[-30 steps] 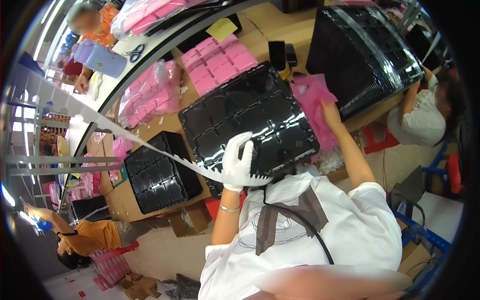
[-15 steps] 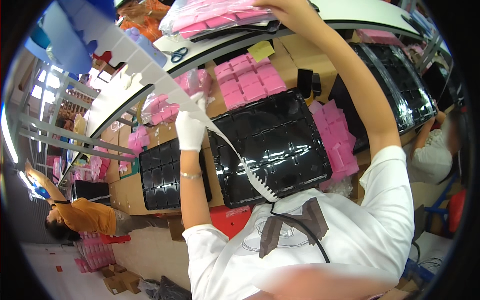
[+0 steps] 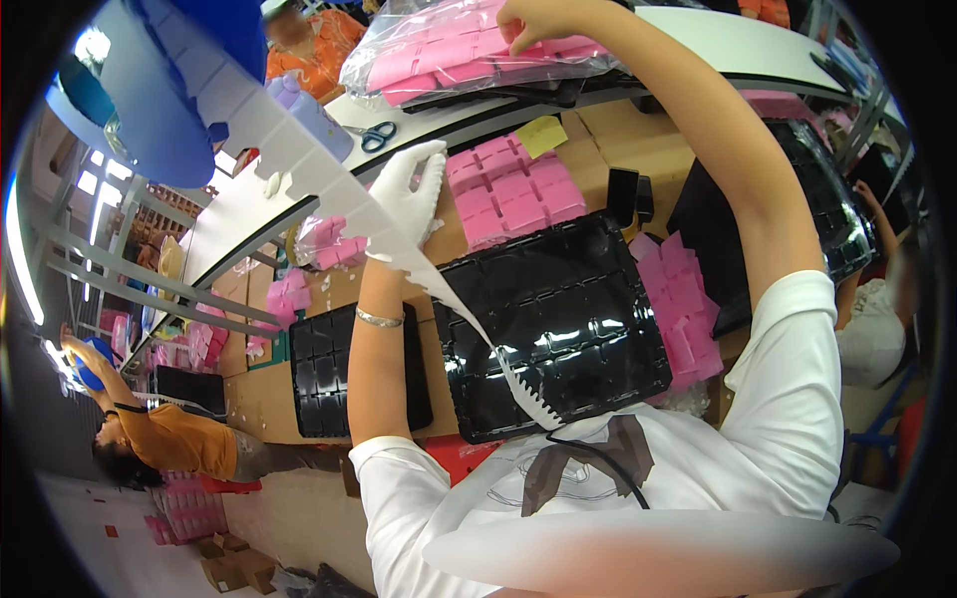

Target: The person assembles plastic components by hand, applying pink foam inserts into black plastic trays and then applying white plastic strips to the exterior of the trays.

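Left hand: gloved white, left hand (image 3: 411, 194) is up by the shelf edge, fingers spread loose, touching the white strip (image 3: 439, 289) but not clenched.
White strip: long, toothed along its lower end, running down across the black tray (image 3: 578, 329).
Right hand: bare right hand (image 3: 533, 20) reaches high, pinching the clear bag of pink pieces (image 3: 469, 55) on the white shelf (image 3: 698, 35).
Nearby: blue scissors (image 3: 377, 135), pink blocks (image 3: 513, 189) on cardboard.
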Demonstrator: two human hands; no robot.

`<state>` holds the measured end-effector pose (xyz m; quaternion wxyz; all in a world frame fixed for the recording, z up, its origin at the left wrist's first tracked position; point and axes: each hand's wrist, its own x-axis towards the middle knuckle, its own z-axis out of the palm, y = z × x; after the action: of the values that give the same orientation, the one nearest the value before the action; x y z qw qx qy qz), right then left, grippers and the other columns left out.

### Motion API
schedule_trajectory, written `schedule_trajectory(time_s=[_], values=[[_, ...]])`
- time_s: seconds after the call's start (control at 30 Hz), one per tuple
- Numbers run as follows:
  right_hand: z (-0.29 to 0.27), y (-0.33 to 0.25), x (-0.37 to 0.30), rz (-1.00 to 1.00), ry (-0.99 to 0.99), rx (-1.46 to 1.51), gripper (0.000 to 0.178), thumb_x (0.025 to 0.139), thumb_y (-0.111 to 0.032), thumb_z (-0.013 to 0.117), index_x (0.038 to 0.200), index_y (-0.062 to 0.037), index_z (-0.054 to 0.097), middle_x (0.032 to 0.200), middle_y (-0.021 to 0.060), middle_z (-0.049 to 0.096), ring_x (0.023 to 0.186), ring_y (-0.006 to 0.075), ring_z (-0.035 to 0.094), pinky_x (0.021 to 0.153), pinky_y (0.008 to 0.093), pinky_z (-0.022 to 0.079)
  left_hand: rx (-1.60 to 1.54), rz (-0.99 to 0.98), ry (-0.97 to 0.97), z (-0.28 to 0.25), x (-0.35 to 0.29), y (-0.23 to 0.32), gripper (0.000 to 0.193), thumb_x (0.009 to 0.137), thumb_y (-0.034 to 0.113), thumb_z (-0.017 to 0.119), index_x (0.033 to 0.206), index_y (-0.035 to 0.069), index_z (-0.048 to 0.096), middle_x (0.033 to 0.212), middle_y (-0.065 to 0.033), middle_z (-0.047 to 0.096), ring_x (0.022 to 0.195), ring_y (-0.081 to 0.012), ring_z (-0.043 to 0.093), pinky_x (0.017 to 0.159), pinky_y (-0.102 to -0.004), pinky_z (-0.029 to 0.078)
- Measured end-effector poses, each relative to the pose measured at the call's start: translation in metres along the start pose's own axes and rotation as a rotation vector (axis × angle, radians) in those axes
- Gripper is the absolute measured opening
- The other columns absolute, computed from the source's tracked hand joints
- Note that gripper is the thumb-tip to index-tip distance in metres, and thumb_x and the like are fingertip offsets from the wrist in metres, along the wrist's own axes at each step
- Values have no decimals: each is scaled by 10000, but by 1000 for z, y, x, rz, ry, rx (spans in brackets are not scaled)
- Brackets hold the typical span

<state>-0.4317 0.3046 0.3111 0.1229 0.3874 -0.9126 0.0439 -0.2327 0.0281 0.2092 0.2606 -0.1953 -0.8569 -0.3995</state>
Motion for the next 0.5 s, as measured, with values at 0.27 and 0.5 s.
schedule_trajectory(time_s=[0.27, 0.5], values=[[-6, 41, 23, 69, 288, 150, 202, 733, -243, 749, 827, -65, 758, 798, 133, 731, 751, 288, 704, 684, 386, 541, 165, 529, 21, 40, 71, 12, 314, 952, 206, 642, 1231, 60, 645, 1172, -146, 675, 1056, -278, 643, 905, -362, 499], [-39, -27, -8, 33, 874, 431, 186, 809, -174, 718, 917, -23, 724, 838, 136, 724, 759, 270, 705, 703, 354, 545, 560, 365, 17, 86, 133, -10, 496, 996, 434, 490, 1327, 74, 570, 1322, -194, 589, 1220, -403, 533, 1043, -477, 412]])
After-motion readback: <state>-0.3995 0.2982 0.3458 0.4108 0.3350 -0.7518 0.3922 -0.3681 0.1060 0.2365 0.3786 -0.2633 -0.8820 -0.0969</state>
